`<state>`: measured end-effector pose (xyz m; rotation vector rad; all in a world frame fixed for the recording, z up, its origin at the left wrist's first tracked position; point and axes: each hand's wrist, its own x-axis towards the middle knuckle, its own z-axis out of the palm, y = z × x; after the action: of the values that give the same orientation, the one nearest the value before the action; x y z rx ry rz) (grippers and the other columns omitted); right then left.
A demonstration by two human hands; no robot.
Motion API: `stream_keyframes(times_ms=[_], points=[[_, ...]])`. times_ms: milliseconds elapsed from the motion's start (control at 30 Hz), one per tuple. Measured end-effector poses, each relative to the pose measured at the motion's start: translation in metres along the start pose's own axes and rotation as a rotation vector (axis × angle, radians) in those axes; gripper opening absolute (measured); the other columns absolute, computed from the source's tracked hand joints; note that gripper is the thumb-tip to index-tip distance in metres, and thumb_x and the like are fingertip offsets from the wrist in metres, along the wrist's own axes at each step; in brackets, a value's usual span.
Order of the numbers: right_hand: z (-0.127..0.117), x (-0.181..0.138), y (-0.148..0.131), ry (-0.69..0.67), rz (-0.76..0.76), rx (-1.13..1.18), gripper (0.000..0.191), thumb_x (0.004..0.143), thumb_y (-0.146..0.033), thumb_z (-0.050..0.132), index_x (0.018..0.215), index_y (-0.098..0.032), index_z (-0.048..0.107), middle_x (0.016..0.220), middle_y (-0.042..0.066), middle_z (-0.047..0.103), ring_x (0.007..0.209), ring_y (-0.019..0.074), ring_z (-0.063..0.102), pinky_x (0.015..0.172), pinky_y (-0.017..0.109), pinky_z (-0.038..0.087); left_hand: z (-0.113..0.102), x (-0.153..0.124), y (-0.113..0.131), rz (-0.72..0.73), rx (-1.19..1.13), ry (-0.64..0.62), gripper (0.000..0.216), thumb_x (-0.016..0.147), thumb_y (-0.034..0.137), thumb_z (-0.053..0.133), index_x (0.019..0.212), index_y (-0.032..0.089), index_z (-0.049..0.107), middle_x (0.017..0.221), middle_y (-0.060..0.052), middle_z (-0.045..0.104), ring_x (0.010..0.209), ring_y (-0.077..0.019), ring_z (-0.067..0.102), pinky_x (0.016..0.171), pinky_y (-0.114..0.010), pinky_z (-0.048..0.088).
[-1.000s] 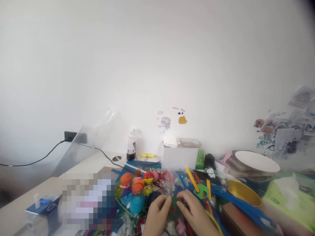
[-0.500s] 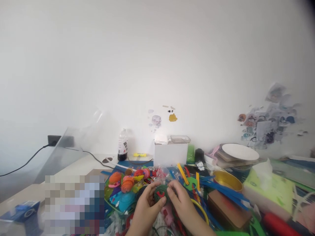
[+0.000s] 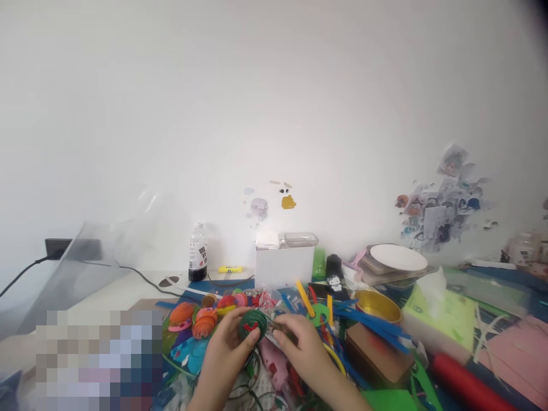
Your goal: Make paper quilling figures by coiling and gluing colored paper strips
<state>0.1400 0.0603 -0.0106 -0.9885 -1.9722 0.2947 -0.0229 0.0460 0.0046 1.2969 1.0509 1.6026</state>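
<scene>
The left hand point(image 3: 226, 349) pinched the disc point(image 3: 252, 319); the right hand point(image 3: 305, 344) curled, its hold unclear. Loose cord point(image 3: 250, 390) could snag it.

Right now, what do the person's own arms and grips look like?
The left grip and right grip are bare human hands, with no gloves or rings visible. The left forearm and right forearm show no sleeve, watch, bracelet, cable or marking in view.

L hand point(image 3: 225, 348) holds dk grn disc point(image 3: 254, 323), R hand point(image 3: 302, 341) just beside it, pink tool point(image 3: 274, 363) btwn them, wht box point(image 3: 284, 268) behind.
</scene>
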Motion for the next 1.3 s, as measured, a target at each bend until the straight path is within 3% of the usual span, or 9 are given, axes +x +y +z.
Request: stream_keyframes(times_ms=[167,333,533,667,1033,1200,1300], points=[[0.003,-0.003,-0.01,-0.074,-0.163,-0.307,0.039,0.087,-0.028,0.041,0.125,-0.019,0.046,0.081,0.01,0.061,0.074,0.0244,0.054,0.067,0.036,0.043,0.001,0.0,-0.008,-0.04,-0.061,0.052,0.044,0.046,0.037,0.077,0.078,0.019,0.052,0.078,-0.003,0.068,0.08,-0.021,0.064,0.073,-0.032,0.051],[0.008,-0.003,-0.013,-0.122,-0.15,-0.239,0.046,0.087,-0.023,0.043,0.132,-0.022,0.036,0.091,0.009,0.062,0.081,0.0234,0.056,0.07,0.034,0.045,0.005,-0.003,-0.022,-0.062,-0.148,0.111,0.046,0.048,0.033,0.078,0.08,0.019,0.047,0.071,0.002,0.065,0.073,-0.017,0.064,0.069,-0.029,0.051],[0.007,0.0,-0.009,-0.171,-0.066,-0.132,0.046,0.083,-0.03,0.052,0.128,-0.026,0.042,0.099,0.007,0.063,0.089,0.0236,0.057,0.076,0.033,0.045,0.001,0.0,-0.014,-0.061,-0.013,0.013,0.042,0.047,0.031,0.077,0.083,0.017,0.061,0.087,-0.005,0.068,0.09,-0.0238,0.062,0.079,-0.032,0.049],[0.002,0.001,-0.012,-0.157,-0.095,-0.078,0.044,0.081,-0.03,0.056,0.124,-0.025,0.047,0.103,0.006,0.062,0.092,0.0222,0.057,0.079,0.032,0.044,-0.006,0.004,-0.013,-0.079,0.056,0.074,0.042,0.044,0.034,0.078,0.077,0.015,0.06,0.079,-0.006,0.068,0.089,-0.0259,0.061,0.076,-0.033,0.049],[-0.001,0.002,-0.009,0.035,-0.054,-0.003,0.025,0.076,-0.013,0.056,0.099,-0.019,0.061,0.096,0.006,0.065,0.091,0.0201,0.059,0.081,0.031,0.045,0.001,0.0,-0.015,-0.12,-0.048,0.161,0.052,0.042,0.044,0.077,0.082,0.015,0.06,0.083,-0.008,0.068,0.082,-0.026,0.063,0.07,-0.033,0.05],[0.0,0.0,-0.006,0.115,-0.098,0.017,0.023,0.078,-0.013,0.051,0.099,-0.019,0.06,0.093,0.006,0.065,0.087,0.0189,0.059,0.077,0.029,0.046,0.0,-0.001,-0.005,-0.192,-0.074,0.022,0.046,0.047,0.038,0.077,0.083,0.014,0.06,0.083,-0.008,0.068,0.079,-0.0245,0.063,0.069,-0.033,0.05],[-0.001,0.0,-0.003,0.131,-0.114,0.028,0.019,0.08,-0.018,0.052,0.096,-0.018,0.061,0.091,0.006,0.066,0.084,0.0186,0.06,0.075,0.028,0.046,0.001,-0.002,0.001,-0.123,-0.043,-0.003,0.04,0.05,0.034,0.075,0.082,0.016,0.06,0.088,-0.007,0.067,0.091,-0.0256,0.061,0.073,-0.031,0.049]])
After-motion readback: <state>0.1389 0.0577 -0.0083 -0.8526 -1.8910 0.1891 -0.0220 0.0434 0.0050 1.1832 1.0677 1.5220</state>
